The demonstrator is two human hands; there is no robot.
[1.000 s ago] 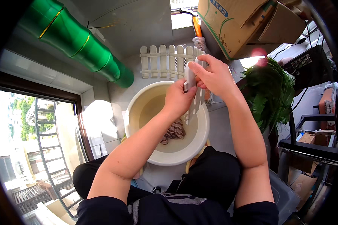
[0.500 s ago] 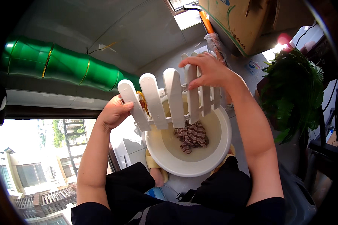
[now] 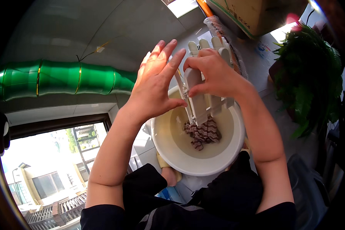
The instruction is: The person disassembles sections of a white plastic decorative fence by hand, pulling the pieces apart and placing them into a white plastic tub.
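Over the basin stands a white picket fence (image 3: 197, 105) of rounded plastic slats, its panels turned in toward each other. My right hand (image 3: 218, 74) grips one slat near its top, the thumb on the near face and fingers curled over. With fingers spread, my left hand (image 3: 151, 90) is raised beside the fence's left side; its thumb tip is close to a slat, and I cannot tell whether it touches. Below, the white round basin (image 3: 172, 164) holds cloudy water. A brown cloth with zigzag stripes (image 3: 207, 132) lies crumpled in it, partly hidden by the slats.
A green bamboo-like tube (image 3: 59, 78) runs along the wall at left, above a bright window (image 3: 46, 165). At far right stand a cardboard box (image 3: 253, 15) and a leafy plant (image 3: 310, 76). An orange-handled, plastic-wrapped object (image 3: 214, 25) leans behind the fence. My slippered feet flank the basin.
My left hand has let go of the fence's left end and opened. The fence's spread left part has folded in toward the right. The view has shifted slightly.
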